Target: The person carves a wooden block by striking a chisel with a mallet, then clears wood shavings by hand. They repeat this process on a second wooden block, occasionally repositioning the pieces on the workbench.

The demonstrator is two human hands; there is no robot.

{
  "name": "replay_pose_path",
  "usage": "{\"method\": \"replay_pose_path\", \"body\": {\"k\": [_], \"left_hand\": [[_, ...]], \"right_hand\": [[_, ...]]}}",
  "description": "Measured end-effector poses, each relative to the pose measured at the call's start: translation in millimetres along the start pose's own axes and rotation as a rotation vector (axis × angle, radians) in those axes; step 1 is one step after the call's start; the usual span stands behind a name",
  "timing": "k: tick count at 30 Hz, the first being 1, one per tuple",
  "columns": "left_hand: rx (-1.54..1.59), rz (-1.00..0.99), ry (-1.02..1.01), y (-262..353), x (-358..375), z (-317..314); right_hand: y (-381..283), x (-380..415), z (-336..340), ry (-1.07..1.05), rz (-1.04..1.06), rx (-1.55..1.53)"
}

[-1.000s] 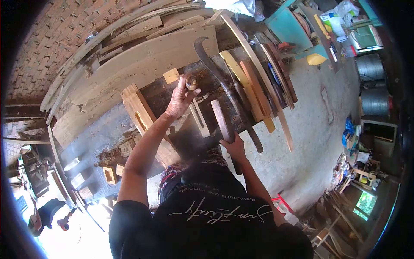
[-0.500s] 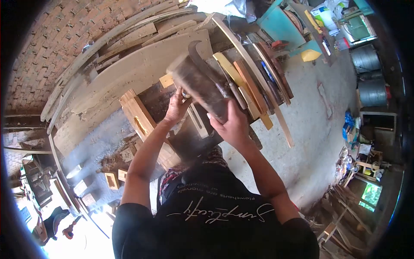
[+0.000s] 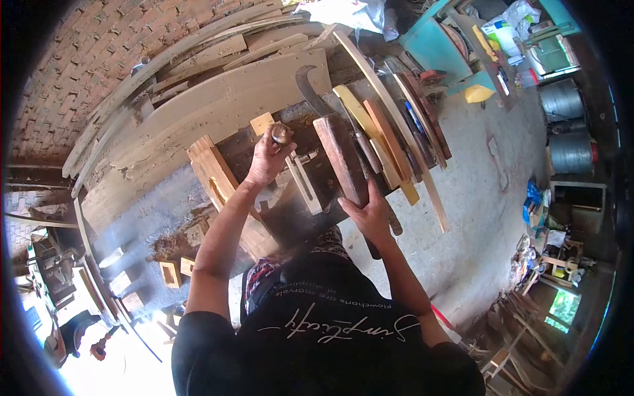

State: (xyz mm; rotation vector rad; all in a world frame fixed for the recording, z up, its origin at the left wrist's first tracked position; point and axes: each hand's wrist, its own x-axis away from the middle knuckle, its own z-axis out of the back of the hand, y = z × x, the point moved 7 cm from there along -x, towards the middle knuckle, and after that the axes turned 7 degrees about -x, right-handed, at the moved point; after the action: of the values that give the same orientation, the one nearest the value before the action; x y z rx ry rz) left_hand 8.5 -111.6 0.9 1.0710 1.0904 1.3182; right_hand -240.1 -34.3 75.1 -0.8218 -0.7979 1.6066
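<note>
My left hand (image 3: 265, 162) is closed around a round-ended wooden tool handle (image 3: 282, 134), seen nearly end-on; the rest of the tool is hidden. My right hand (image 3: 371, 216) has its thumb and fingers on either side of a thick wooden mallet (image 3: 339, 155), near where the block meets its handle. The mallet is low over the bench, beside a row of tools. A curved sickle blade (image 3: 310, 91) shows beyond its far end. Between my hands lies a slotted wooden piece (image 3: 304, 186). Left of my left hand is a timber with a cut hole (image 3: 218, 175).
Long boards (image 3: 211, 109) lean by the brick wall (image 3: 125, 59). A yellow-edged strip (image 3: 356, 109) and other wooden strips lie to the right. Small blocks with holes (image 3: 170, 274) sit at left. Wire coils (image 3: 563, 99) stand on the far right.
My right hand has lowered the mallet and moved it right, away from my left hand. The round handle end in my left hand now shows.
</note>
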Motion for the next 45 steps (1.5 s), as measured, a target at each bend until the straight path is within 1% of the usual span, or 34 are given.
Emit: {"method": "replay_pose_path", "body": {"k": [2, 4, 5, 7, 10, 14, 16, 17, 19, 20, 22, 23, 25, 27, 29, 30, 32, 33, 34, 35, 36, 37, 38, 39, 40, 41, 43, 44, 45], "left_hand": [[0.002, 0.017, -0.004, 9.1, 0.6, 1.1], [-0.082, -0.022, 0.017, 20.7, 2.8, 3.6], [-0.080, -0.020, 0.015, 17.0, 2.8, 3.0], [-0.096, -0.090, 0.015, 16.4, 1.1, 4.7], [-0.139, -0.082, 0.008, 15.9, -0.1, 1.9], [-0.122, -0.092, 0.008, 5.2, -1.4, -5.2], [-0.018, -0.100, 0.025, 3.4, -1.3, -7.6], [-0.019, -0.098, 0.023, 5.3, -0.3, -7.9], [-0.095, -0.102, 0.013, 8.9, 0.4, -8.2], [-0.096, -0.103, 0.011, 9.2, 1.2, -8.1], [-0.304, -0.172, 0.033, 15.4, 3.7, -5.7], [-0.302, -0.179, 0.031, 13.3, 3.7, -5.5], [-0.111, 0.015, 0.033, -11.7, 1.9, -3.7], [-0.114, -0.008, 0.077, -29.0, -1.9, -1.7], [0.015, -0.101, 0.083, -25.5, 2.3, -1.5], [0.065, -0.046, 0.052, -28.5, 3.5, -3.0], [0.072, -0.057, 0.063, -23.9, 5.7, -6.3], [0.080, -0.076, 0.074, -18.8, 4.0, -6.2], [0.005, -0.113, 0.090, -23.2, -0.1, -6.7], [0.006, -0.122, 0.093, -28.7, -2.8, -6.9], [-0.209, -0.067, 0.088, -38.2, -4.9, -6.9], [-0.424, -0.007, 0.084, -47.2, -5.6, -5.2], [-0.267, 0.030, 0.080, -48.8, -2.7, -7.9], [-0.174, -0.030, 0.122, -44.4, 2.6, -8.1], [-0.122, -0.039, 0.109, -44.8, 1.4, -9.1], [-0.070, -0.042, 0.089, -46.5, 3.8, -12.3], [-0.112, -0.020, 0.051, -40.9, 6.6, -12.0], [-0.159, -0.007, 0.012, -35.4, 5.9, -12.1], [-0.157, -0.005, 0.010, -29.0, 4.1, -10.7]], "right_hand": [[-2.5, 0.7, 2.2, 0.023, 0.020, -0.026], [0.2, 2.5, 2.0, -0.006, -0.055, 0.018], [-2.6, 2.8, 2.4, -0.007, -0.058, 0.019], [-17.3, 1.6, 4.2, 0.033, 0.026, -0.007], [-26.1, -0.4, 3.7, 0.020, 0.036, 0.005], [-33.5, -7.5, 1.2, -0.015, 0.035, -0.021], [-41.5, -11.4, 1.0, -0.009, 0.037, 0.008], [-49.3, -13.6, 1.0, -0.010, 0.033, 0.007], [-69.5, -18.4, 3.3, 0.035, 0.107, -0.062], [-69.1, -19.3, -0.5, 0.038, 0.106, -0.062], [-66.5, -19.5, -8.0, 0.048, 0.168, -0.008], [-55.5, -21.5, -10.6, 0.054, 0.171, -0.005], [-22.9, -26.1, -31.7, -0.159, 0.066, 0.367], [-32.7, -29.0, -28.3, -0.156, 0.095, 0.369], [-61.5, -30.9, -15.9, -0.083, 0.099, 0.289], [-68.1, -29.4, -17.0, -0.092, 0.090, 0.288], [-86.3, -33.6, -11.9, 0.026, 0.188, 0.128], [-80.2, -34.2, -13.5, 0.032, 0.192, 0.128], [-62.0, -34.3, -21.8, -0.020, 0.159, 0.219], [-42.4, -34.7, -30.0, -0.073, 0.128, 0.311], [-15.4, -34.6, -37.3, -0.187, 0.036, 0.379], [-8.5, -32.6, -34.9, -0.187, 0.044, 0.378], [-1.0, -29.1, -30.1, -0.178, 0.015, 0.364], [7.3, -25.8, -27.4, -0.172, -0.015, 0.351], [-0.7, -24.1, -22.4, -0.077, 0.078, 0.340], [0.9, -20.7, -21.8, -0.088, 0.071, 0.342], [2.4, -17.8, -14.2, -0.052, -0.005, 0.256], [-0.8, -17.0, -11.5, 0.006, 0.047, 0.229], [0.3, -16.1, -11.0, 0.006, 0.044, 0.230]]}}
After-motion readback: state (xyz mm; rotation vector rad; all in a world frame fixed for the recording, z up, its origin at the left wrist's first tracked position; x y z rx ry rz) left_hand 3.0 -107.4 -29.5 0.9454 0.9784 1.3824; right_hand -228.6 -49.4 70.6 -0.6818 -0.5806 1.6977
